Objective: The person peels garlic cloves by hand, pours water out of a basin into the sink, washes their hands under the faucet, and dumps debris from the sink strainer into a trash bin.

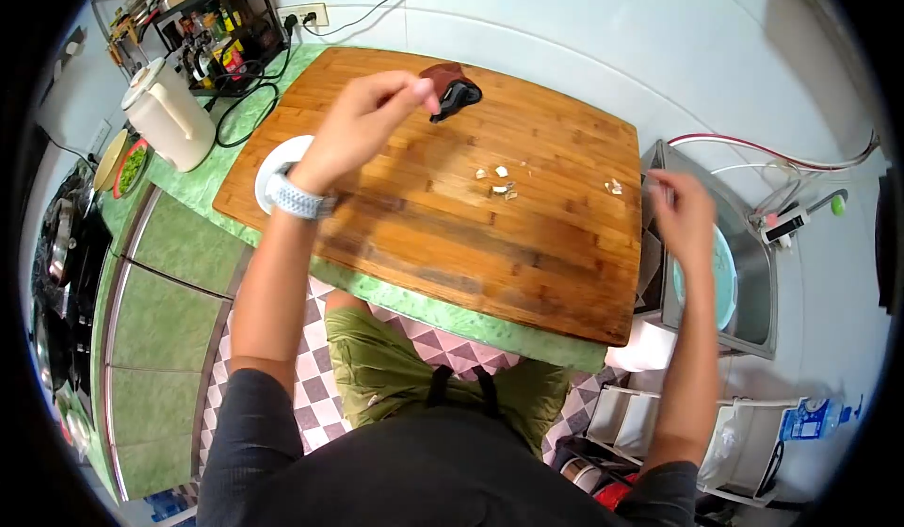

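Scraps [502,172] dot the board [556,263], seemingly between grasps: left hand [363,122] above it, right hand [687,218] beside it, both half-curled, holding what I cannot tell; pinching calls for lowering.

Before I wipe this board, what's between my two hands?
The head view shows a dark, crumpled item beside the left hand, then scattered pale scraps.

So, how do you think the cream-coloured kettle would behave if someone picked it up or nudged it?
The cream-coloured kettle would probably feel stiff, as its walls look smooth and rigid. Standing taller than it is wide, it might tip if pushed near the top. Its weight is hard to judge, since the opaque body hides any contents.
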A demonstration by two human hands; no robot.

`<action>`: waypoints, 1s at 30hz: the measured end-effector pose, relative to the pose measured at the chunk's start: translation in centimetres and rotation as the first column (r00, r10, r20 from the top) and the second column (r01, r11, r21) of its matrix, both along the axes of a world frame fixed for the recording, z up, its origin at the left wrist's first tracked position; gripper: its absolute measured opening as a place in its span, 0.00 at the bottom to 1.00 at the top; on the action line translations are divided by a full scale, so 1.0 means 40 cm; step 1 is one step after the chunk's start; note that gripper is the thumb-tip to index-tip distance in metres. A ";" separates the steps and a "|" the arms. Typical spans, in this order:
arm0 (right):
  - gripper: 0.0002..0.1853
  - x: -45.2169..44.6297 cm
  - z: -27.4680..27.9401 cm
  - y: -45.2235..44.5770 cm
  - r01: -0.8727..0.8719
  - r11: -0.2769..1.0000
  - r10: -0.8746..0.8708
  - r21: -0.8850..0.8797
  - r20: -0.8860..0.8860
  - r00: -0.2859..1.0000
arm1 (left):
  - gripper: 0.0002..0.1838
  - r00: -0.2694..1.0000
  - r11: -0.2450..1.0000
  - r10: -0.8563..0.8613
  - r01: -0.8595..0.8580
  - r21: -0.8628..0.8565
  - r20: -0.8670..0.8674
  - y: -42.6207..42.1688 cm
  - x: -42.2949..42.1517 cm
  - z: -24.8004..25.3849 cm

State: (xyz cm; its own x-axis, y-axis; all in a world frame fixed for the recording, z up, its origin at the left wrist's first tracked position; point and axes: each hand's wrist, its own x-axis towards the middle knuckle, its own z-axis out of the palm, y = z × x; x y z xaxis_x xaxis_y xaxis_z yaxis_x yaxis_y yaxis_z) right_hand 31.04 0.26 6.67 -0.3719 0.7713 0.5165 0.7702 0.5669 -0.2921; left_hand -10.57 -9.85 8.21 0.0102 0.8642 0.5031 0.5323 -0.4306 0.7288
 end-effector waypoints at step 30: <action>0.08 -0.460 -0.161 0.015 -0.347 0.860 0.258 -0.373 -0.269 0.928 | 0.22 0.336 0.847 0.027 0.492 -0.200 0.941 0.205 0.086 -0.185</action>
State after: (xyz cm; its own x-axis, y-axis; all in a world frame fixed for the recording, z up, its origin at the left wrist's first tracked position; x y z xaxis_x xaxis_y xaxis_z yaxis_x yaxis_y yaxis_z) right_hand 12.66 0.85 0.23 -0.5432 0.7946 0.2714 0.4782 0.5584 -0.6779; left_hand -7.14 -1.67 0.82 0.0249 0.9993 -0.0271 -0.6184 0.0368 0.7850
